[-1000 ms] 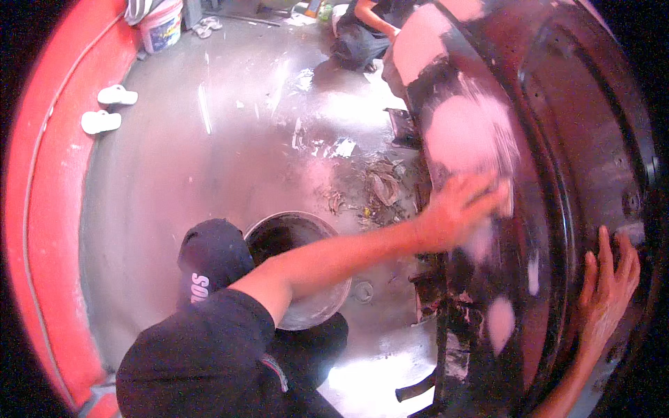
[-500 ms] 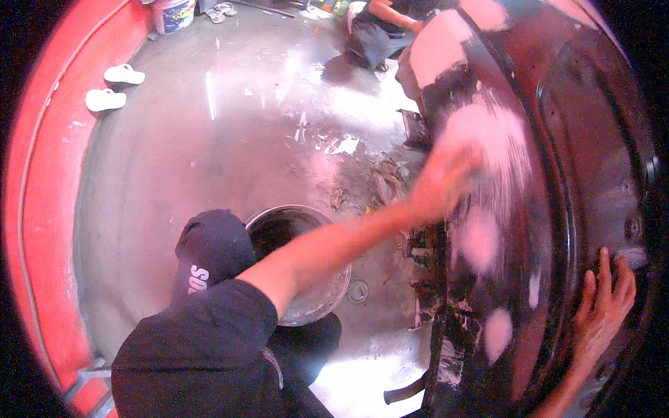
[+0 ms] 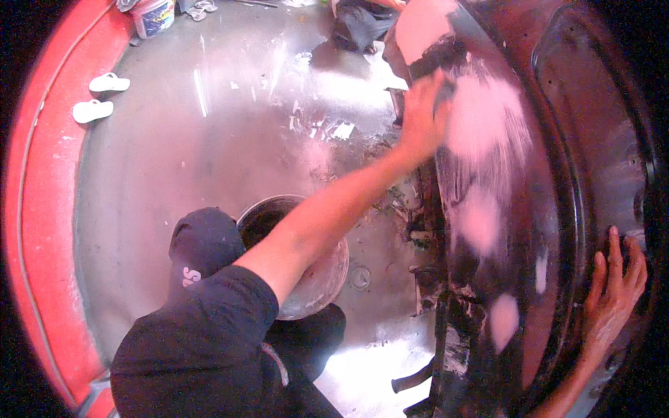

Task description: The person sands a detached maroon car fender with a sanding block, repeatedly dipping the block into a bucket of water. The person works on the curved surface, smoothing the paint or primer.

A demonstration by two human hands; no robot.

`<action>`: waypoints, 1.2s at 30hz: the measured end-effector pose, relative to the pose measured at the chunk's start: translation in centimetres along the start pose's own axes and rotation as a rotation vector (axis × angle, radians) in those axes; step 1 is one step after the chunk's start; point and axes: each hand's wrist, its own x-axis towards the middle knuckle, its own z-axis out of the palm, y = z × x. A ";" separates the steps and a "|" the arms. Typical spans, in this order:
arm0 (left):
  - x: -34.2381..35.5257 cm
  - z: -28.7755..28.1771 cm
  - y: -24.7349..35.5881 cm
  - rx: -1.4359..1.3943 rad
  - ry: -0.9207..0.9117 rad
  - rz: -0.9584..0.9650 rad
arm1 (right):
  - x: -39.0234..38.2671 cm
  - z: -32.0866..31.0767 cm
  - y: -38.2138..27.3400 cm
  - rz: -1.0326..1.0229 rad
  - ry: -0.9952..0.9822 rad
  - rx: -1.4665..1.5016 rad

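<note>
Head view: my left grip (image 3: 424, 115) is stretched out at arm's length, fingers curled and pressed on the dark car panel (image 3: 557, 181), right at the upper edge of the big pink filler patch (image 3: 488, 125). Can't tell if anything's held in it, the fingers are blurred. More pink patches run down the panel below that grip: a mid one (image 3: 479, 219) and a small one (image 3: 503, 319).

My right grip (image 3: 613, 289) is spread flat on the panel rim, fingers splayed and pointing up, holding nothing, well apart from the left.

Under my left forearm sits a round metal basin (image 3: 324, 275) on the wet grey floor (image 3: 209, 160), with my dark cap (image 3: 204, 244) just beside it. Scraped debris (image 3: 397, 202) lies on the floor below the left grip, next to the panel's lower edge. Far from both grips: two white sandals (image 3: 101, 96) near the red wall (image 3: 35, 209), and a white bucket (image 3: 153, 15) at the top.
</note>
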 end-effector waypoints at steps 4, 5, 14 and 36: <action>-0.5 -0.4 1.2 0.041 -0.006 -0.222 | 0.3 0.3 -0.1 -0.008 -0.004 0.012; -4.6 -0.1 2.7 0.049 -0.010 -0.107 | 0.1 0.4 0.2 -0.009 -0.009 0.001; -1.7 -0.4 1.6 0.083 -0.046 -0.209 | 0.3 -0.1 -0.3 0.010 -0.005 0.002; -1.6 0.0 1.9 0.091 -0.032 0.150 | -0.1 -0.4 -0.1 0.013 -0.010 -0.028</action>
